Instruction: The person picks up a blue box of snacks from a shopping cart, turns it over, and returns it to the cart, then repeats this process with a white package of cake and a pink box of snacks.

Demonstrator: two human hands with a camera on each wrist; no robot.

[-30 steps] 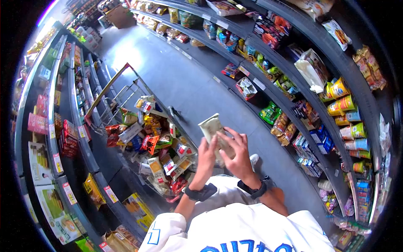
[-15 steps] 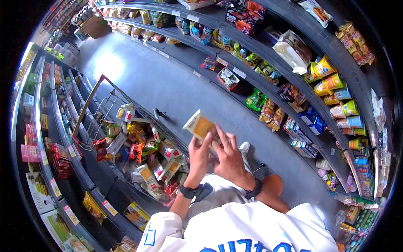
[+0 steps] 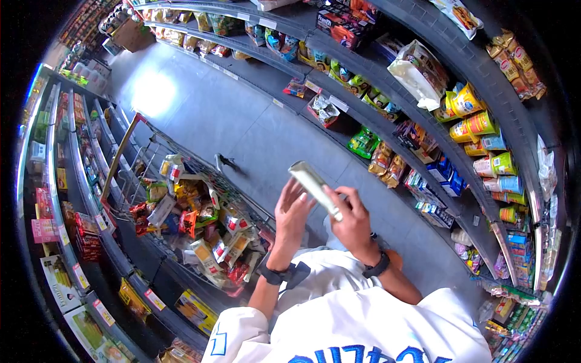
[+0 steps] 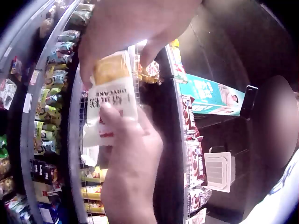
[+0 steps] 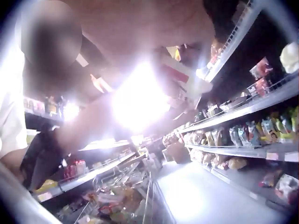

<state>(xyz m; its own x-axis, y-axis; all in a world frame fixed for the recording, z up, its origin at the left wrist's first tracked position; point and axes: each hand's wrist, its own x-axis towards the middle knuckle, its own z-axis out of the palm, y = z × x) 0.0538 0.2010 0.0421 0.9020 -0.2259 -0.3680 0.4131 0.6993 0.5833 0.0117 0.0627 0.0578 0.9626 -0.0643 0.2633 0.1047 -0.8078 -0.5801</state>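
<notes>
A white packet of dry cake (image 3: 315, 186) with a golden biscuit picture is held up in front of the body, tilted and seen nearly edge-on in the head view. My right hand (image 3: 353, 225) grips its lower end; the thumb lies across the printed front in the left wrist view, where the packet (image 4: 111, 100) shows its face. My left hand (image 3: 292, 215) is beside the packet, fingers extended near its edge. In the right wrist view, glare hides much of the packet.
A shopping cart (image 3: 128, 144) full of snack packets (image 3: 209, 221) stands at the left, close to the left shelves (image 3: 112, 242). Shelves of snacks and cup noodles (image 3: 484, 130) run along the right. A grey tiled floor (image 3: 260, 142) lies between them.
The packet has turned from its printed face to nearly edge-on. My left fingers have come away from it, while the right hand keeps hold. The view has swung to the right.
</notes>
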